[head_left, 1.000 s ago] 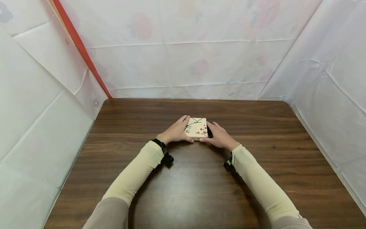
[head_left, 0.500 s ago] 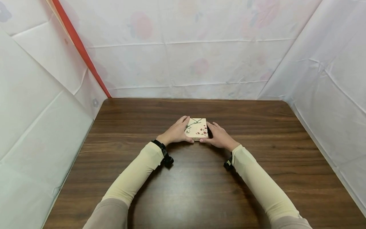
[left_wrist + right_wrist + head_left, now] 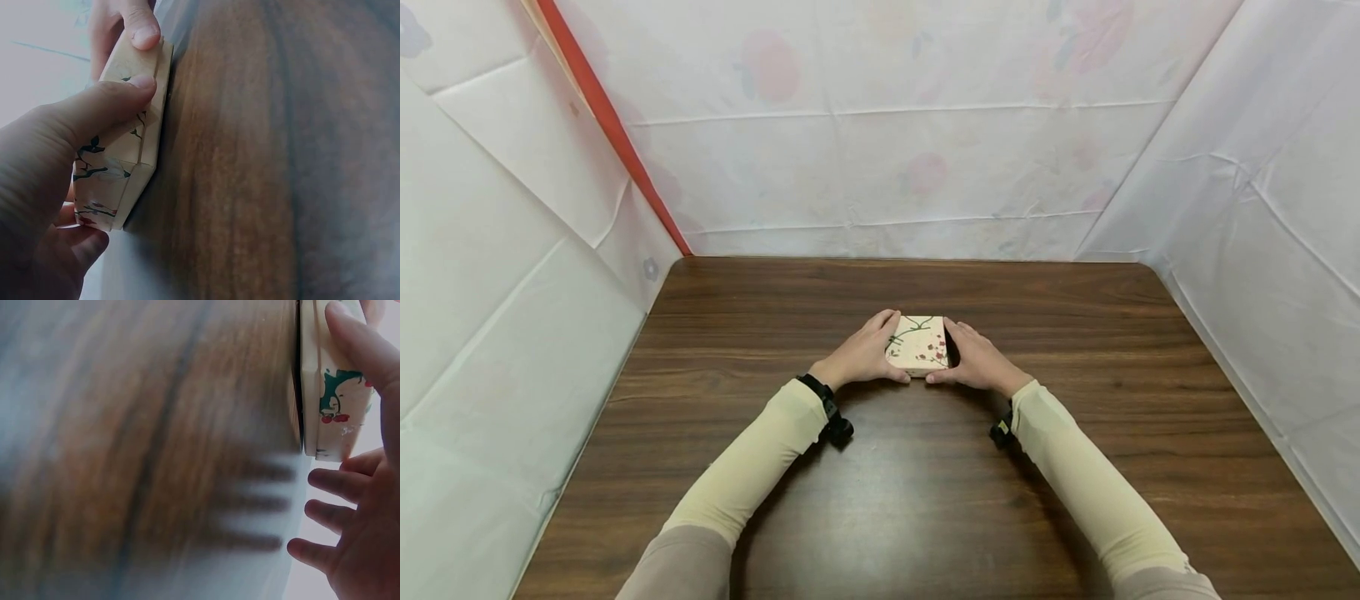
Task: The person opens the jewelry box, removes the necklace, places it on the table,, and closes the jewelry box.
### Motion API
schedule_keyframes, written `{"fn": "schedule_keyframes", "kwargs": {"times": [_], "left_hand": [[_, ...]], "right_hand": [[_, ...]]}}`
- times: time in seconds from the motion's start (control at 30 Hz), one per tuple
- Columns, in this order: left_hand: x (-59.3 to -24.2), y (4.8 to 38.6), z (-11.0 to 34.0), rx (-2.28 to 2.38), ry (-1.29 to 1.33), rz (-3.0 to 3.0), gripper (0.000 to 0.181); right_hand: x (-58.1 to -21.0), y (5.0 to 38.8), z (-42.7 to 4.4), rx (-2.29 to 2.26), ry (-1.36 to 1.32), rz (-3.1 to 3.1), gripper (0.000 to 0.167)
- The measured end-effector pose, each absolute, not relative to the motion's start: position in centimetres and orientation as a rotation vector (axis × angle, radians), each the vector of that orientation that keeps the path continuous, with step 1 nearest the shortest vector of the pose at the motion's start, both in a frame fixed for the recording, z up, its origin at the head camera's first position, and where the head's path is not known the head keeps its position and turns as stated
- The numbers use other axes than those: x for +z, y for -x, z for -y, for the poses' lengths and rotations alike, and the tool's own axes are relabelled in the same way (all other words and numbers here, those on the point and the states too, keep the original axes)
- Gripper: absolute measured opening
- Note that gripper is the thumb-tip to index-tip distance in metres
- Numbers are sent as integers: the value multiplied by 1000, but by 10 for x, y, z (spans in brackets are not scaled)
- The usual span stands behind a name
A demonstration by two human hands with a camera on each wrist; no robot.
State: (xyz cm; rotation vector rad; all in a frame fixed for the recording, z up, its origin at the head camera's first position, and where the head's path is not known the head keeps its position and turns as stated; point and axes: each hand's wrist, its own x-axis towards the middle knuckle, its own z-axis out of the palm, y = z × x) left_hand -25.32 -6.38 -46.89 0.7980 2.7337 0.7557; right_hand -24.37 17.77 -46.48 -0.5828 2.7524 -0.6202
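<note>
A small cream box (image 3: 917, 343) with green branches and red blossoms on its lid lies near the middle of the dark wooden table. My left hand (image 3: 861, 352) grips its left side, the thumb along the near side and the fingers at the far left corner. At the right side, my right hand (image 3: 981, 358) holds it between thumb and index finger. In the left wrist view the left thumb (image 3: 112, 103) presses the box's side wall (image 3: 109, 178). The right wrist view shows the right thumb (image 3: 359, 337) on the box (image 3: 337, 415), other fingers spread off it.
The brown wooden table (image 3: 880, 500) has rounded far corners. Pale floral sheeting (image 3: 880, 167) hangs behind it and along both sides, with a red strip (image 3: 617, 129) at the back left. Black wrist cameras sit under both wrists.
Both hands and the box have shifted slightly toward the near edge of the table. The hold on the box looks the same.
</note>
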Motion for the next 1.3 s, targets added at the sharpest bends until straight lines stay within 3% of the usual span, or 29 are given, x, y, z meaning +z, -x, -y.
{"fn": "schedule_keyframes", "kwargs": {"times": [0.47, 1.3], "left_hand": [[-467, 238, 63, 731, -903, -2712, 119], [-479, 240, 77, 675, -819, -2700, 134]], "right_hand": [[-463, 240, -183, -691, 774, -2703, 126], [-463, 239, -180, -656, 766, -2793, 117]]}}
